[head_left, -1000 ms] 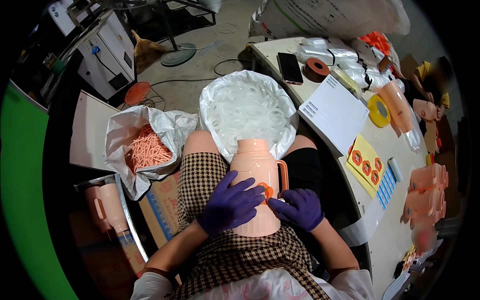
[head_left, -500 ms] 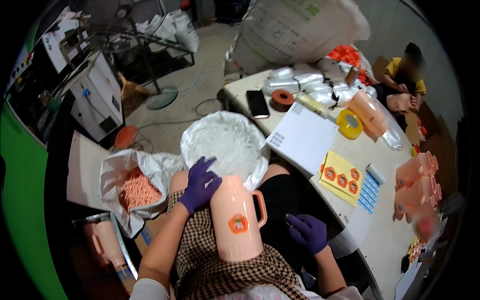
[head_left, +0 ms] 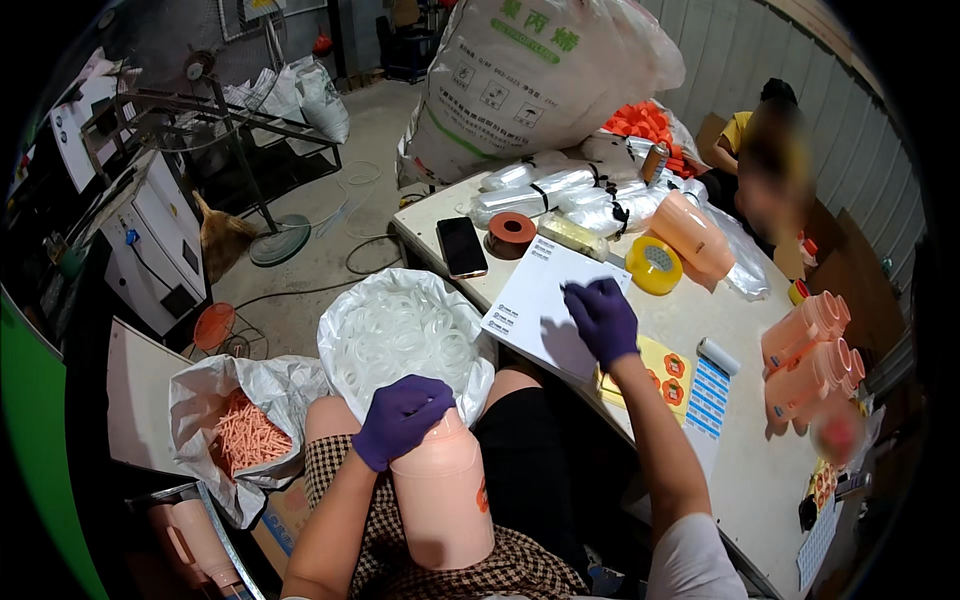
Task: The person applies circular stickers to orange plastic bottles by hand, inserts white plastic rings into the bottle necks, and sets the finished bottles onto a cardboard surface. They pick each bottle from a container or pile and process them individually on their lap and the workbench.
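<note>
Peach-pink glossy plastic jug body [head_left: 440,515] is resting on the lap of the seated person, upright but leaning a little, its base sitting on the brown-and-black checked cloth [head_left: 530,560]. Since half a second ago it has been turning: the orange flower-shaped sticker [head_left: 482,494], which was facing upward, is now showing only at the right edge, and the handle is no longer showing. The right hand [head_left: 605,320], gloved in purple, has been rising from beside the right thigh to the table [head_left: 760,490], so the left hand alone is now attending to the jug.

The purple-gloved left hand [head_left: 408,420] is touching the jug at its narrow neck, covering most of the opening. Its fingers are curling inward rather than spreading; whether they are pinching the rim or only lying over it, one cannot tell. The right hand is hovering above the white printed label sheet [head_left: 525,305], casting a shadow there. Its fingers are bunching close together; whether anything is being pinched between the tips is too small to make out.

Near that hand, the yellow sheet of orange flower stickers [head_left: 650,358] is lying just beside the white one, and the roll of yellow tape [head_left: 655,265] is lying beyond it. Just past the jug, the white bag of clear plastic rings [head_left: 335,335] is standing open.
</note>
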### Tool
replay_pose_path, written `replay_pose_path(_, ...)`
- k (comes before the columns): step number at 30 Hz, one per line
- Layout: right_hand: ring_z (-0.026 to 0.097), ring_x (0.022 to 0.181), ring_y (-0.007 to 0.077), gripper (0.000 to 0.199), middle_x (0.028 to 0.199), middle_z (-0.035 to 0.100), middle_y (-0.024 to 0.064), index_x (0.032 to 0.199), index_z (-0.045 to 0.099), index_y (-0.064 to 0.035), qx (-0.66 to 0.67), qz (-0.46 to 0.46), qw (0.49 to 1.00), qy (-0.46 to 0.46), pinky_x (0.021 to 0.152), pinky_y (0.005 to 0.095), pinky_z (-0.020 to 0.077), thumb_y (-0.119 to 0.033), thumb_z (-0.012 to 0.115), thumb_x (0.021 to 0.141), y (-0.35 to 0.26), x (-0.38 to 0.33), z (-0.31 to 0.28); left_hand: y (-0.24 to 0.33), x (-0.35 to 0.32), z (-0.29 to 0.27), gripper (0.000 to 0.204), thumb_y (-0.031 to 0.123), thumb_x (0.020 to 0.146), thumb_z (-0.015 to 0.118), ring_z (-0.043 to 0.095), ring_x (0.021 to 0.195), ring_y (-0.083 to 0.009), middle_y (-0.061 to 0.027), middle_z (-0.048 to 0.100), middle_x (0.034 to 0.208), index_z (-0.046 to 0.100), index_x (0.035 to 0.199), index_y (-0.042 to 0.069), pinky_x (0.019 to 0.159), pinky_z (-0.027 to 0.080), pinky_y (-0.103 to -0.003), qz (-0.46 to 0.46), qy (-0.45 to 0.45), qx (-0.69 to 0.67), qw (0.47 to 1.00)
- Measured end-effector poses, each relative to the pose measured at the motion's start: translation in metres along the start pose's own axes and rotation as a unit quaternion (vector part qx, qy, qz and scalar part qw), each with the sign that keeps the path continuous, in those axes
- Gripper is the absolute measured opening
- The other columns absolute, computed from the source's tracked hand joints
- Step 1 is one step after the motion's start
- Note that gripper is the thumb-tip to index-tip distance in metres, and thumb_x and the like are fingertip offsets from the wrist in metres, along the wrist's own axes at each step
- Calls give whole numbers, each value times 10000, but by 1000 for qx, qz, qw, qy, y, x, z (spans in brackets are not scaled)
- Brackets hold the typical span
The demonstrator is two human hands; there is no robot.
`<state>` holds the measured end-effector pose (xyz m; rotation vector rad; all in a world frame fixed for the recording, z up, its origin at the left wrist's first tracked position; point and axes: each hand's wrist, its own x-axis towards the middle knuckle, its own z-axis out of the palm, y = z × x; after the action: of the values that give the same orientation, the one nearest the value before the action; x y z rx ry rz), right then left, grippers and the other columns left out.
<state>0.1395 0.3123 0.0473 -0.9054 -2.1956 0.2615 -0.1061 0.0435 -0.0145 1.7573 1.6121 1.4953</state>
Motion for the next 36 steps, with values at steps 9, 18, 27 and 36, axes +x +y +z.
replay_pose_path(9, 701, 948, 331, 285, 1101, 673, 114, 1045, 805, -257, -91, 137, 981, -103, 849, 458, 557, -440, 624, 925, 37, 65, 81, -4, 4, -15, 42, 67, 860, 736, 692, 974, -284, -126, 750, 1050, 751, 889, 40, 916, 526, -406, 95, 88, 191, 973)
replay_pose_path(18, 705, 1017, 349, 332, 1239, 647, 130, 1173, 765, -276, -173, 178, 962, -117, 878, 485, 564, -439, 587, 945, 48, 72, 103, -13, 137, 62, 480, 249, 813, 732, 592, 1243, -314, -135, 654, 1306, 657, 1256, 80, 1031, 454, -474, 195, -136, 289, 928)
replay_pose_path(27, 334, 489, 151, 494, 686, 525, -12, 1098, 770, -125, 409, 512, 753, 64, 452, 348, 262, -571, 593, 982, 102, 103, 63, -21, 129, 54, 351, 171, 770, 705, 661, 1037, -327, -136, 720, 1112, 718, 1110, 87, 948, 494, -450, 193, -101, 191, 957)
replay_pose_path(36, 626, 785, 271, 433, 929, 592, 104, 1196, 783, -231, 88, -148, 981, -93, 693, 355, 538, -159, 820, 771, -121, -166, -13, 7, -71, -1, 489, 104, 1004, 594, 480, 1418, -350, -216, 546, 1483, 506, 1465, -31, 1197, 345, -412, -91, 105, -5, 990)
